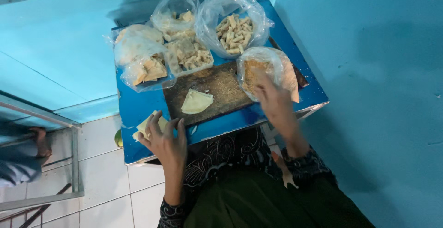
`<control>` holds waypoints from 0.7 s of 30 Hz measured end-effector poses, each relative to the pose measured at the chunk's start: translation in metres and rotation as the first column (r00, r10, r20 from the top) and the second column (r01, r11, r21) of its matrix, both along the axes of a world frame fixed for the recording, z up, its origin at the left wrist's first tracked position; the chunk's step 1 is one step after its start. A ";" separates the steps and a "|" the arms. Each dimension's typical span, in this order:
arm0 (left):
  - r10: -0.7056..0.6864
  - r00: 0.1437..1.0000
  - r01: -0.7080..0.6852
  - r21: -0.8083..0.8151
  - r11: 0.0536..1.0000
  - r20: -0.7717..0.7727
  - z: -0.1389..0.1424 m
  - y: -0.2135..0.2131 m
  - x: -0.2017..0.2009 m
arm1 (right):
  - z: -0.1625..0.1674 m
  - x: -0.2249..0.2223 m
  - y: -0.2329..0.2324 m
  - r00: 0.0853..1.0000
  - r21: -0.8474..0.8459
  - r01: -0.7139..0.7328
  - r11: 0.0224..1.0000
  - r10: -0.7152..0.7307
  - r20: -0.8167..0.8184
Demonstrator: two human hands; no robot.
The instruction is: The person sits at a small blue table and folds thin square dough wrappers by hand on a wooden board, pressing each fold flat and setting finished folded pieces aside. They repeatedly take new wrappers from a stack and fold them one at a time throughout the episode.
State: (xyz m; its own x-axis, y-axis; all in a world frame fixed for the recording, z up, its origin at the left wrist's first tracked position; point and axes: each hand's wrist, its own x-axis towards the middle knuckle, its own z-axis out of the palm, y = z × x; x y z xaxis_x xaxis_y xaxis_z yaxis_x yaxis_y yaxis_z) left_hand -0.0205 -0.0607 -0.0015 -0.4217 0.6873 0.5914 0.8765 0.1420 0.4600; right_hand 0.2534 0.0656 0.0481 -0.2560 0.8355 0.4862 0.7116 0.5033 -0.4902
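Looks like the wrapping stage: left hand (pixel 167 141) has fingers curled onto a pale folded wrapper (pixel 148 125) at 7 o'clock, while the right hand (pixel 273 100), loosely spread, dips into the crumb bag (pixel 263 69) at 3. Another wrapper (pixel 196 101) waits mid-board (pixel 221 85); coating probably needs a gentle pinch.
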 end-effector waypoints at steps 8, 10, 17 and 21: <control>0.034 0.999 -0.034 -0.040 0.999 -0.001 -0.009 0.013 0.002 | -0.020 -0.025 0.025 0.978 0.097 -0.201 0.975 0.195 0.068; 0.037 0.999 -0.036 -0.044 0.998 0.005 -0.012 0.016 0.002 | -0.023 -0.024 0.025 0.977 0.111 -0.178 0.978 0.162 0.136; 0.038 0.999 -0.038 -0.046 0.998 0.005 -0.012 0.030 0.006 | -0.010 -0.016 0.035 0.882 0.085 -0.142 0.986 0.087 0.463; 0.055 0.997 -0.058 -0.059 0.997 -0.047 -0.014 0.036 0.011 | -0.007 -0.015 0.029 0.880 0.187 -0.198 0.962 0.091 0.465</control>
State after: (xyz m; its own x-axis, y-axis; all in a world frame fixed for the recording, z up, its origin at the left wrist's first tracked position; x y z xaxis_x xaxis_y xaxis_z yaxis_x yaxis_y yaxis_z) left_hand -0.0100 -0.0248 -0.0152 -0.4343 0.6982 0.5691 0.8862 0.2180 0.4089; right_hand 0.2389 0.0951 0.0407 -0.6003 0.6558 0.4577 0.7380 0.6747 0.0012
